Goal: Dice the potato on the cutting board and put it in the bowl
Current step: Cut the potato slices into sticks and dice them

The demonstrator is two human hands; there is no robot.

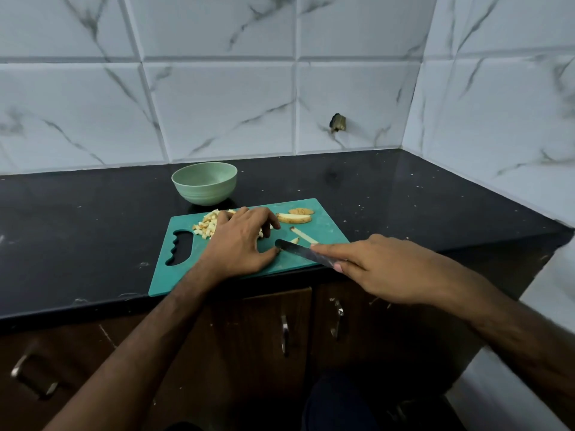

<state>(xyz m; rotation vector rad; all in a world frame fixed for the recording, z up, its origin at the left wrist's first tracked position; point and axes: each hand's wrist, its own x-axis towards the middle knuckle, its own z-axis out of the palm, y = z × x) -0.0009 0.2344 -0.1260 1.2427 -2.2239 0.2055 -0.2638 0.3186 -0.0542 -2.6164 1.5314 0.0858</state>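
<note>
No brand, label or writing can be read on anything here.

The left hand (241,241) lies palm down on the green cutting board (249,244), its fingers bent over a heap of diced potato (207,227) at the far left of the board; some of the cubes are hidden under the fingers, and whether the fingers pinch any of them cannot be told. The thumb stretches to the right along the board and its tip is just beside the tip of the knife (303,253).

The right hand (382,270) holds the knife from the right, its grip closed round the handle, which is hidden in the palm. The forefinger lies straight along the back of the blade. The blade points left and lies low over the near right part of the board.

Uncut potato remains on the board: a thin strip (303,235) just beyond the blade, a small bit touching the blade near its tip, and two skin-on slices (295,215) by the far edge.

The pale green bowl (204,182) stands on the black bench (404,194) just beyond the far left corner of the board, apart from it; what it holds cannot be seen. The board's handle slot (179,247) is at its left end. White marble-look tiles (217,104) cover the wall behind and to the right. Below the bench are brown cupboard doors (273,331) with metal handles.
</note>
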